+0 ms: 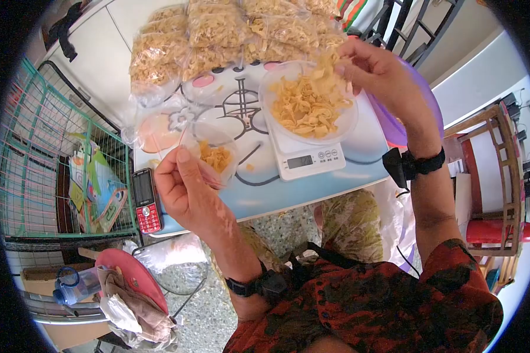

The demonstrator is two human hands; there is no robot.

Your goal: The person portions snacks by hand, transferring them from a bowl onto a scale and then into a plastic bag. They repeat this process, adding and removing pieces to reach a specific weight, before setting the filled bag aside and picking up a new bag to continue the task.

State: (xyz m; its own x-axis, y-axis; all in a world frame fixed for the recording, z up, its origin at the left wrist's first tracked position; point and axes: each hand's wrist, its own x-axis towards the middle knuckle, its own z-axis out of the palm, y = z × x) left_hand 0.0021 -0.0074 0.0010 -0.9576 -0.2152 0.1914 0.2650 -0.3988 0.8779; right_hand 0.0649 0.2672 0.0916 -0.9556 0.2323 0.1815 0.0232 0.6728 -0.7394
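Observation:
My left hand pinches the near-left rim of a small clear container with a few yellow chips in it. Over the right rim of a larger clear bowl, my right hand has its fingers closed on some chips. More chips fill the bowl, which rests on a white kitchen scale. The scale's small display is lit, its digits too blurred to read surely.
Stacked bags of chips line the table's back. A red phone lies at the left edge, beside a green wire cage. A purple basin stands at the right, and a water bottle is lower left.

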